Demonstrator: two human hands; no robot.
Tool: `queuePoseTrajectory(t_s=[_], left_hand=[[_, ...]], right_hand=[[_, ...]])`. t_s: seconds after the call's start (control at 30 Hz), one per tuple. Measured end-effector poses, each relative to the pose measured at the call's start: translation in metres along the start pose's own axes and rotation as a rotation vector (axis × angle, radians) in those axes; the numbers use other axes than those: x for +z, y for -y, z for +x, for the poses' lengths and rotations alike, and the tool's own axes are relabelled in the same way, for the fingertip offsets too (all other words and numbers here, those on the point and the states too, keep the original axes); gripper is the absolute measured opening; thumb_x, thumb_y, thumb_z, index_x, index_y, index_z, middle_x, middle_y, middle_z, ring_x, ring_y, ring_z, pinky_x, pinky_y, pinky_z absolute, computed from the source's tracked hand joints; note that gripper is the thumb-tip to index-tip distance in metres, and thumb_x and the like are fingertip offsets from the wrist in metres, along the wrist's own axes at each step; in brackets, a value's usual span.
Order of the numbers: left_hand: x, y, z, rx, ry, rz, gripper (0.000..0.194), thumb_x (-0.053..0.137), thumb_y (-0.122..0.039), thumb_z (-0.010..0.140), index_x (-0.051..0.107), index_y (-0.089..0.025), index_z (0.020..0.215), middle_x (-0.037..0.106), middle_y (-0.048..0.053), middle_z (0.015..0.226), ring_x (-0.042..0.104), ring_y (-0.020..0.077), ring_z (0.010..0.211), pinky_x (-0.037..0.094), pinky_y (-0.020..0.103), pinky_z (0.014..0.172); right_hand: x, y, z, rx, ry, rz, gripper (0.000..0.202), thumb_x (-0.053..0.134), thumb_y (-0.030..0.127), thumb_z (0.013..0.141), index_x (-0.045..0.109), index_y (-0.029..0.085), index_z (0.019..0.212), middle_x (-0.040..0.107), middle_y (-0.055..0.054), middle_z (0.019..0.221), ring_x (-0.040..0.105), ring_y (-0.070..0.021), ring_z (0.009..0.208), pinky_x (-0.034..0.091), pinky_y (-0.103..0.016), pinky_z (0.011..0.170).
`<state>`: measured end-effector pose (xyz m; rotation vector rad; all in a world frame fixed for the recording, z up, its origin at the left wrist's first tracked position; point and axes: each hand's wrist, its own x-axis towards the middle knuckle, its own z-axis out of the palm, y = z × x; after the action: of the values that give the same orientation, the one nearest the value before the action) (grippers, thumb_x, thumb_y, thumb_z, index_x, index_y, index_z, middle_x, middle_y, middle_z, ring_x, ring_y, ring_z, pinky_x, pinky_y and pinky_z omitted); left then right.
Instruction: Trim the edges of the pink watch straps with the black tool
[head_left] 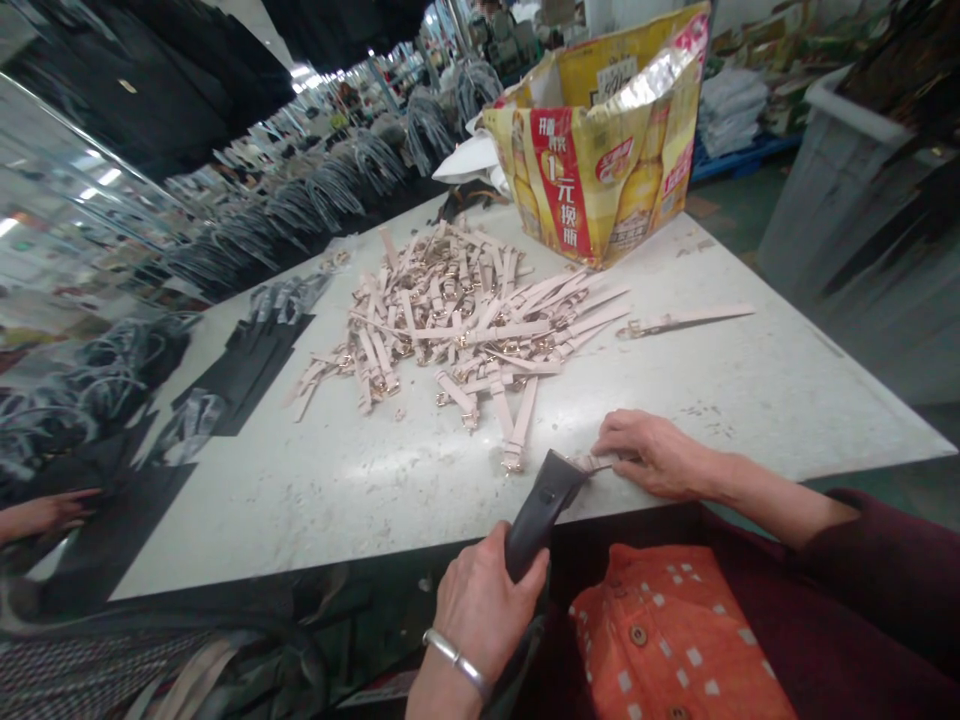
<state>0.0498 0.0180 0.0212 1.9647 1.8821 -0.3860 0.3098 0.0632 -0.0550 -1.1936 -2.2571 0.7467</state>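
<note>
My left hand [484, 600], with a silver bangle at the wrist, is wrapped round a black electric clipper [541, 508]. The clipper's head points up and right, close against a small pale pink buckle strap [587, 462]. Pinched fingers of my right hand [652, 453] hold that strap just above the table's front edge; most of it is hidden by the fingers and the clipper. Beyond both hands lies a heap of pale pink straps with gold buckles [457, 310]. One loose strap [694, 319] lies apart, to the right of the heap.
An open yellow beer carton [592, 170] stands at the back of the white table [300, 510]. Black pieces with plastic-wrapped handles [244, 370] lie along the left side, where another person's hand [49, 515] reaches in. A large grey bin [847, 220] stands to the right.
</note>
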Motion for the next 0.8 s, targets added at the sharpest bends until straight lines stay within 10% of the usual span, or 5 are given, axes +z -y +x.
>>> queuePoseTrajectory(t_s=[0.6,0.8], left_hand=[[-0.01,-0.035,0.01,0.041,-0.028,0.089,0.031,0.044,-0.05,0.08,0.057,-0.023,0.084,0.068,0.005,0.073,0.066,0.0212,0.071,0.039,0.026,0.06],[-0.013,-0.015,0.022,0.002,-0.066,-0.035,0.033,0.046,-0.049,0.08,0.06,-0.02,0.087,0.068,0.006,0.075,0.064,0.0182,0.072,0.04,0.024,0.062]], right_hand=[[0.006,-0.005,-0.003,0.073,-0.086,0.065,0.041,0.058,0.017,0.073,0.056,0.017,0.115,0.063,-0.007,0.093,0.057,-0.0198,0.085,0.043,-0.032,0.077],[0.006,-0.005,-0.002,0.105,-0.098,0.063,0.048,0.059,0.013,0.069,0.056,0.018,0.116,0.063,-0.006,0.093,0.057,-0.0201,0.085,0.044,-0.031,0.076]])
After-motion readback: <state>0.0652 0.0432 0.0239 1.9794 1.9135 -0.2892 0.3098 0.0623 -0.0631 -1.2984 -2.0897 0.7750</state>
